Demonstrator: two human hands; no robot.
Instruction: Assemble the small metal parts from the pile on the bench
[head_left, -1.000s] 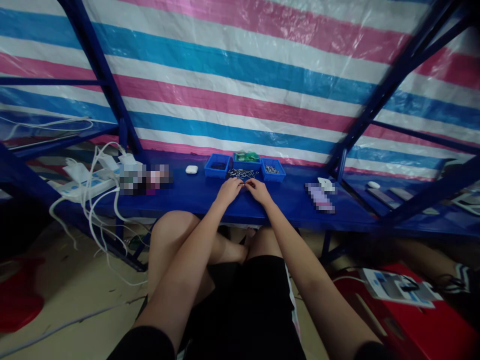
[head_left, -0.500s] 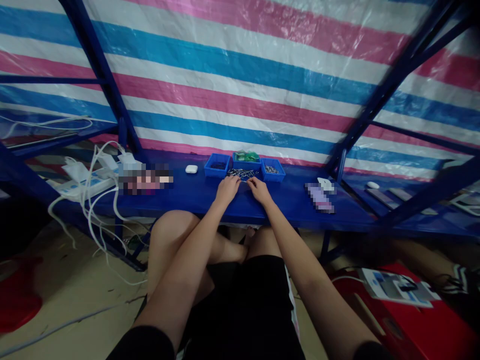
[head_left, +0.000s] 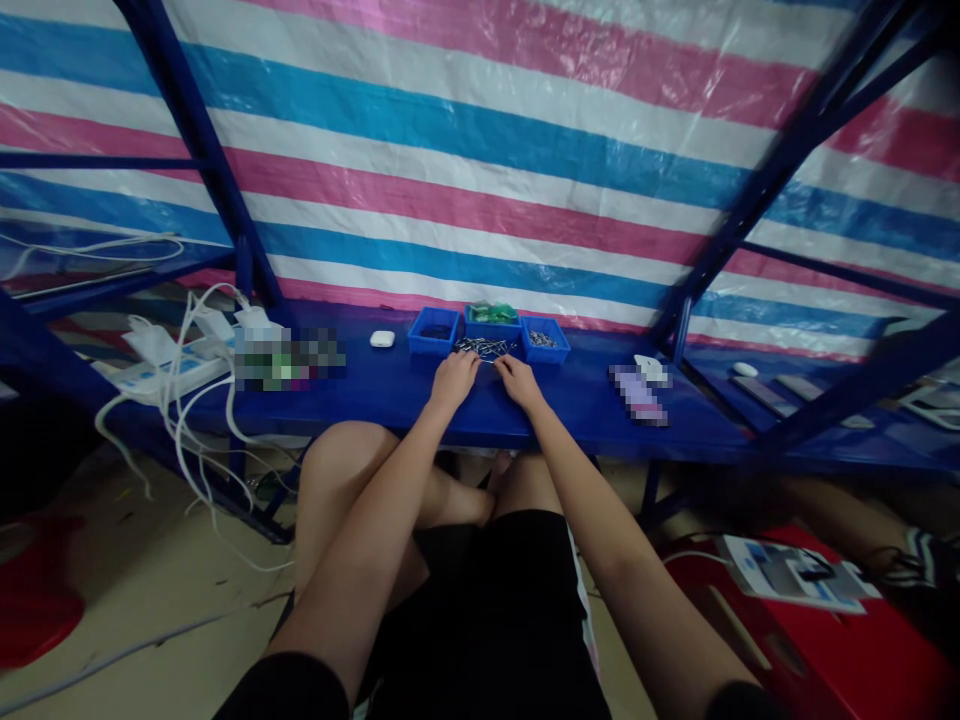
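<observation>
On my remote feed, the left hand [head_left: 455,380] and right hand [head_left: 519,382] pinch a thin pale stick-like piece [head_left: 487,361] just before a black-and-silver pile of slender parts [head_left: 491,347]; a slackened pinch could lose it there.

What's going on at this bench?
A seated person has both bare hands at the blue table. The left hand and right hand seem to pinch a small thin piece between them, too small to identify. Just beyond lies a loose pile of slender shiny pieces. Around it stand three blue trays: the left tray with dark contents, the middle tray with green material, the right tray with small silvery parts.
</observation>
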